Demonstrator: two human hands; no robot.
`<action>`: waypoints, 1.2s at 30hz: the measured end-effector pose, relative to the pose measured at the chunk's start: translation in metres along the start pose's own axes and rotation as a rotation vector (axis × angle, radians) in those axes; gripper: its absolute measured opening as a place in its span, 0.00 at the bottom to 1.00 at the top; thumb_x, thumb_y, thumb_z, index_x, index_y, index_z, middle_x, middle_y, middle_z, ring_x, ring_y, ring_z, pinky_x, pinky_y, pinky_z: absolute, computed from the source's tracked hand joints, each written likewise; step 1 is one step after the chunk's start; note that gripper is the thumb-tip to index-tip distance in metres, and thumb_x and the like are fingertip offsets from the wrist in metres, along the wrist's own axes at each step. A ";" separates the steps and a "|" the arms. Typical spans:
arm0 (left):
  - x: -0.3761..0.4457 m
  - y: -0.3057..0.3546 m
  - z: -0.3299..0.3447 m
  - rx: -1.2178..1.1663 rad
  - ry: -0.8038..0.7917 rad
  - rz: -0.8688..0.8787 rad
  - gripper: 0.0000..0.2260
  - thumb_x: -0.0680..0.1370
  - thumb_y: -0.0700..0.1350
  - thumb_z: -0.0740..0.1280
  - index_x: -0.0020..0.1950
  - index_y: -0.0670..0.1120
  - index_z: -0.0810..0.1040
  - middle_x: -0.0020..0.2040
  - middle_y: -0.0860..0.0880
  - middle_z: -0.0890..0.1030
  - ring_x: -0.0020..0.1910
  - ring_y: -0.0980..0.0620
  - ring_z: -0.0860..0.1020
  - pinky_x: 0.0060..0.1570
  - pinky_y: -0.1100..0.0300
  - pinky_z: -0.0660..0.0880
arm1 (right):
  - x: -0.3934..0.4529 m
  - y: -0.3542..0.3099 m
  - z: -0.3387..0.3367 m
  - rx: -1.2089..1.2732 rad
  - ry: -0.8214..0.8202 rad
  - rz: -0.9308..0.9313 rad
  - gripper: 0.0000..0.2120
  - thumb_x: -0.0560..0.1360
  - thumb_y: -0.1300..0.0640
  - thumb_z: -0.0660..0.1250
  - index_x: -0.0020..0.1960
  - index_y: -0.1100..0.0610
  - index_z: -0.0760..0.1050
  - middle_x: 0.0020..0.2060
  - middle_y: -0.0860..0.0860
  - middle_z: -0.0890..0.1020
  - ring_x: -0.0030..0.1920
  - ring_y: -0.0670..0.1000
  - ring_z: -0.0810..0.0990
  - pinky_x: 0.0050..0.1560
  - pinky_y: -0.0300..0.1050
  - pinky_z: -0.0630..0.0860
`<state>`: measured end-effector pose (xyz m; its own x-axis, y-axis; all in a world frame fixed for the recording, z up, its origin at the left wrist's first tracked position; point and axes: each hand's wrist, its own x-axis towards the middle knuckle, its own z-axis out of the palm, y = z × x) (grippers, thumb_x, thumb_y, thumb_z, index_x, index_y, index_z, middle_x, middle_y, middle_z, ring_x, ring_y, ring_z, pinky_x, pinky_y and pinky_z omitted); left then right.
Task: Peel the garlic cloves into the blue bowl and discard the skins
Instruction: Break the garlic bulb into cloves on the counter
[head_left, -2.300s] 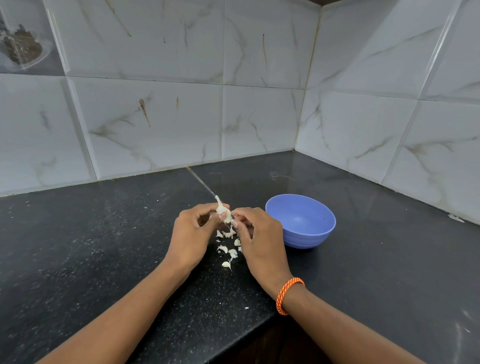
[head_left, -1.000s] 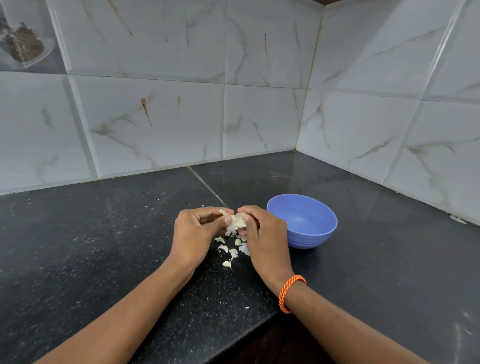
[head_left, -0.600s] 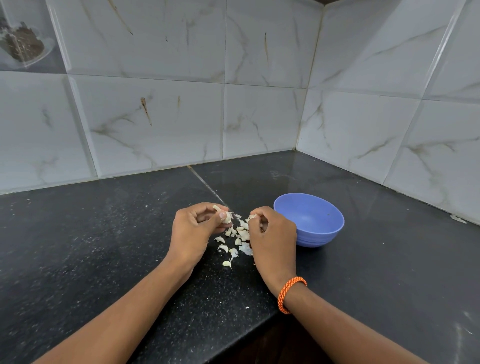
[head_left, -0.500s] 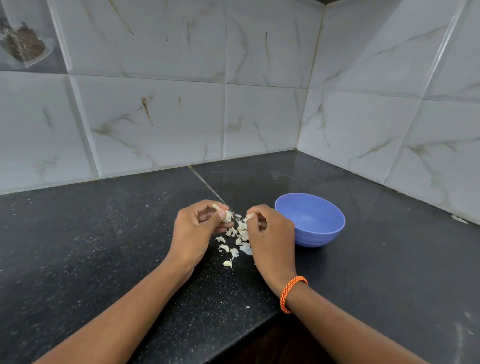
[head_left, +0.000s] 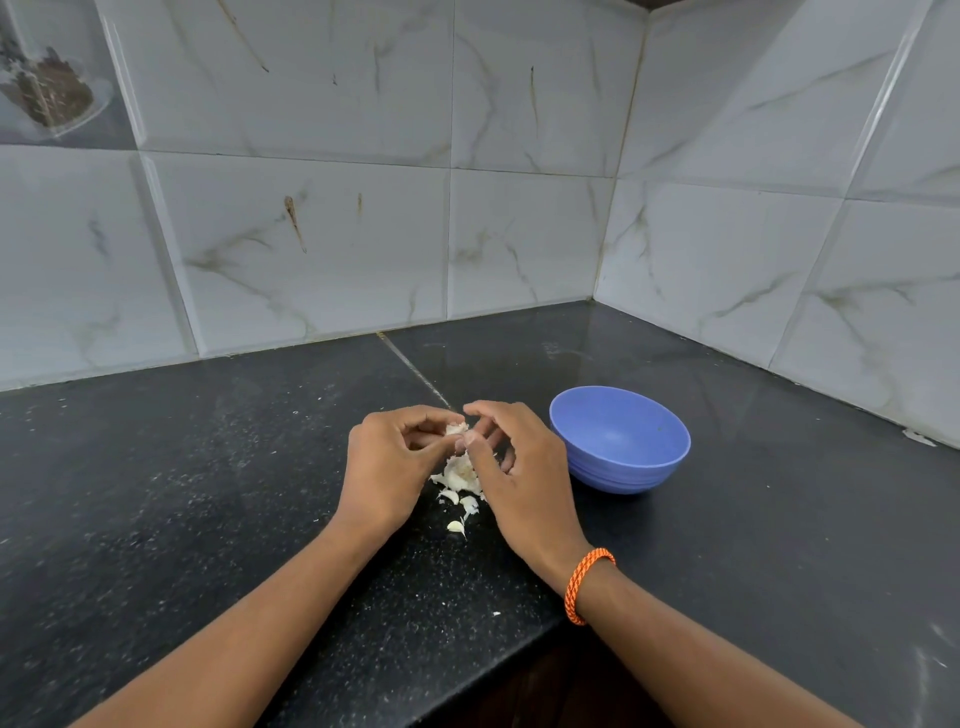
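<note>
The garlic clove (head_left: 457, 430) sat pinched between both hands just above the counter, at the centre of the view, about nine o'clock from the blue bowl (head_left: 619, 439) and near it. The left hand (head_left: 387, 467) held it with thumb and curled fingers closed tightly on its left side, apparently to steady it. The right hand (head_left: 511, 467) came in from three o'clock with thumb and forefinger narrowed to a pinch at the clove's top, the other fingers spread loosely; this looked like a pull at the skin, though whether skin had lifted was too small to tell.

Directly below the hands, at six o'clock from the clove, lay a pile of garlic (head_left: 460, 475) with a few loose cloves (head_left: 456, 526) trailing toward the counter edge. Working over this heap probably let scraps fall in one place for later discarding. Which pieces were skins and which unpeeled cloves could not be told.

The bowl stood upright at three o'clock from the hands, apart from them, and appeared to hold nothing, so the peeling seemed early. Its spot just beside the right hand would keep the drop short.

All of this rested on a black speckled counter (head_left: 156, 493), with marbled tiles (head_left: 311, 234) at twelve o'clock and an orange bracelet (head_left: 586, 584) on the right wrist.
</note>
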<state>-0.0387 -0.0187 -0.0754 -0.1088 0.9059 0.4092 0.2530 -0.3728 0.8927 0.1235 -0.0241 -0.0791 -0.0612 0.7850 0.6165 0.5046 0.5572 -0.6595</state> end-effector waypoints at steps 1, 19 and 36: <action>0.000 0.001 0.000 0.022 -0.006 0.006 0.06 0.77 0.40 0.80 0.52 0.49 0.90 0.43 0.54 0.90 0.43 0.56 0.89 0.46 0.62 0.85 | 0.000 -0.001 0.000 0.013 -0.010 -0.007 0.09 0.82 0.54 0.71 0.62 0.48 0.82 0.49 0.42 0.81 0.50 0.47 0.81 0.47 0.40 0.79; 0.000 -0.005 0.001 0.098 -0.070 0.105 0.13 0.78 0.43 0.79 0.62 0.52 0.88 0.53 0.57 0.89 0.52 0.59 0.87 0.59 0.55 0.84 | 0.004 0.007 -0.003 0.071 0.118 0.128 0.08 0.80 0.65 0.72 0.50 0.53 0.85 0.42 0.42 0.87 0.45 0.39 0.86 0.45 0.30 0.79; 0.000 -0.002 0.002 0.138 -0.047 0.106 0.06 0.82 0.42 0.75 0.52 0.52 0.91 0.44 0.58 0.89 0.45 0.55 0.88 0.49 0.48 0.85 | -0.001 0.002 0.001 -0.082 0.119 0.047 0.02 0.79 0.55 0.74 0.50 0.51 0.87 0.39 0.41 0.86 0.41 0.42 0.85 0.43 0.43 0.84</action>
<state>-0.0370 -0.0179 -0.0778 -0.0308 0.8727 0.4873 0.3906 -0.4383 0.8095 0.1241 -0.0234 -0.0818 0.0641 0.7693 0.6357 0.5735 0.4929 -0.6543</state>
